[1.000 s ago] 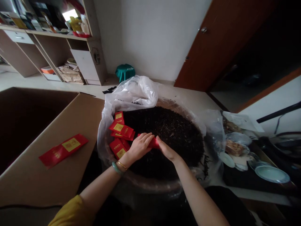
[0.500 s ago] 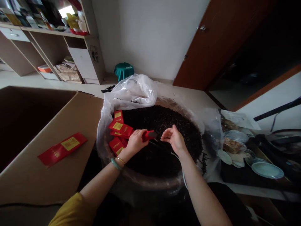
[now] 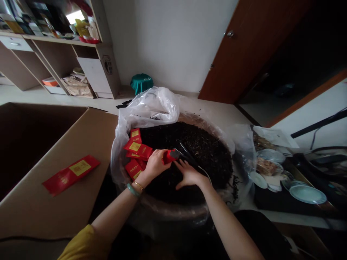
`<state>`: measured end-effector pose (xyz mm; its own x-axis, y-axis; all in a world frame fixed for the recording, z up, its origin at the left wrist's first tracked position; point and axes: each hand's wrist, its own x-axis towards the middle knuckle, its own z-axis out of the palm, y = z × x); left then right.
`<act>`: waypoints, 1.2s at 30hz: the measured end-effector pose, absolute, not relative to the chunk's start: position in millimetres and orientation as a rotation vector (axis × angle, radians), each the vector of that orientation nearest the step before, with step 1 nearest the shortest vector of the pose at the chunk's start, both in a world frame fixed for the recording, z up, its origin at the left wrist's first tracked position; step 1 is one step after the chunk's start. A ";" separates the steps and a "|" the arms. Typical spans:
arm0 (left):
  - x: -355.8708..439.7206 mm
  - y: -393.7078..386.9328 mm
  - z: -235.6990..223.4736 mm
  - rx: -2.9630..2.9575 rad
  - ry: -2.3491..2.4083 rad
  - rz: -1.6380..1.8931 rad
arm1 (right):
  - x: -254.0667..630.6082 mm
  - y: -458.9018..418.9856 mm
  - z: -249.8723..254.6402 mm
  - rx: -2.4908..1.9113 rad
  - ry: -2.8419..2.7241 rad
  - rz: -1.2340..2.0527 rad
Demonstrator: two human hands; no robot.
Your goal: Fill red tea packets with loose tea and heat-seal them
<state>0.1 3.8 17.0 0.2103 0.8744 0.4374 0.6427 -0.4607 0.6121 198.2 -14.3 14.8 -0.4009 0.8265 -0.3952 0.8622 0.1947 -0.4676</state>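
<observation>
My left hand is closed around a red packet whose dark open end points right. Fingers spread and holding nothing, my right hand is low over a heap of dark, dry leaf pieces that look like loose tea. Just beyond its fingertips lies a black tong-like tool with a light cord; whether the fingers touch it I cannot tell. The leaves fill a large round container lined with a clear plastic bag. Several red packets with yellow labels lie on the leaves at the left.
One more red packet lies on the flap of a cardboard box at the left. To the right, dishes and a pale green lid stand on a dark surface. A desk and a teal cloth-covered object are behind.
My right hand has moved down and slightly left, its fingers spreading out. The black tool shows more fully, pointing up and left. My left hand still holds the packet in nearly the same place.
</observation>
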 end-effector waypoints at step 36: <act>1.2 13.3 3.5 2.018 1.409 0.987 | 202.0 1.3 75.0 2.326 2.359 -2.035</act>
